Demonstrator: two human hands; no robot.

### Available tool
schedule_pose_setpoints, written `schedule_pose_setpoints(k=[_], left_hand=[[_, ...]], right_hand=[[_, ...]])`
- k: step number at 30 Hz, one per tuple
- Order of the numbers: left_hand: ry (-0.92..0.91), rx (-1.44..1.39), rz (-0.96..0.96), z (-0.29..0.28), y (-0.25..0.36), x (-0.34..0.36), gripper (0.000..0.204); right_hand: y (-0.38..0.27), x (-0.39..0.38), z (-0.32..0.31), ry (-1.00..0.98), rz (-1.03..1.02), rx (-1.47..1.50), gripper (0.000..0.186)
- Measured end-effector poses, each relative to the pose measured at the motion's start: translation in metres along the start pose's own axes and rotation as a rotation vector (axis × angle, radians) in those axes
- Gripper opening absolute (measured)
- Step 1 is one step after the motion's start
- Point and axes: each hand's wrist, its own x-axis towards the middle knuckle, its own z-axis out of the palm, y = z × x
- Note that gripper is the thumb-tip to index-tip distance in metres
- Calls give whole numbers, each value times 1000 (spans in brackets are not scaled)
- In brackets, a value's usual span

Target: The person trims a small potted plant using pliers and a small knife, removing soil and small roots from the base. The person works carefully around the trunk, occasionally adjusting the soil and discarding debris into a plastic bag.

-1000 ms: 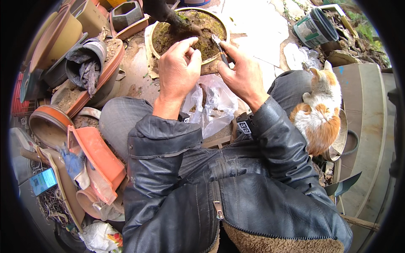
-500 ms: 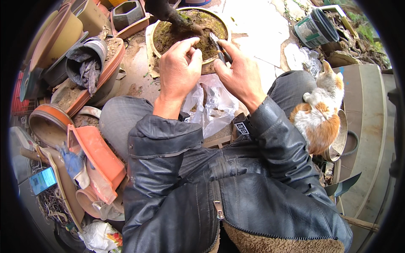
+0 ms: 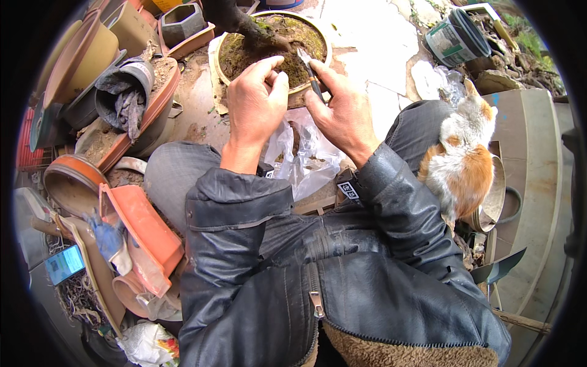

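Observation:
A round cream pot (image 3: pixel 331 54) ahead of me holds mossy soil (image 3: pixel 306 37) and a thick dark trunk (image 3: pixel 235 18) leaning in from the far side. My right hand (image 3: pixel 342 110) grips small pruning shears (image 3: pixel 313 79) with silver jaws and dark handles marked with orange. Their tip points at the soil near the trunk's base. Beside it, over the pot's near rim, my left hand (image 3: pixel 258 98) has its fingers curled together; whatever they may hold is hidden. A crumpled clear plastic bag (image 3: pixel 306 156) lies below both hands, between my knees.
An orange-and-white cat (image 3: pixel 461 159) sits against my right knee. Stacked planters (image 3: pixel 82 58), an orange trough (image 3: pixel 143 235), a blue glove (image 3: pixel 110 241) and a phone (image 3: pixel 65 265) crowd the left. A dark bucket (image 3: pixel 455 40) lies tipped at far right; a trowel-like blade (image 3: pixel 501 267) sticks out nearer.
The shears have shifted slightly left, and their handles look closer together. My left hand has edged slightly left. The cat has shifted its head and body a little.

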Motion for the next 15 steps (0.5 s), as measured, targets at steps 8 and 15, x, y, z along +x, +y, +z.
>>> schedule_pose_setpoints(k=[8, 15], left_hand=[[57, 6, -38, 1, -2, 1, 26], [59, -28, -76, -2, 3, 1, 24]], right_hand=[[-6, 13, -3, -43, -26, -89, 50], [-6, 15, -8, -51, -21, -108, 50]])
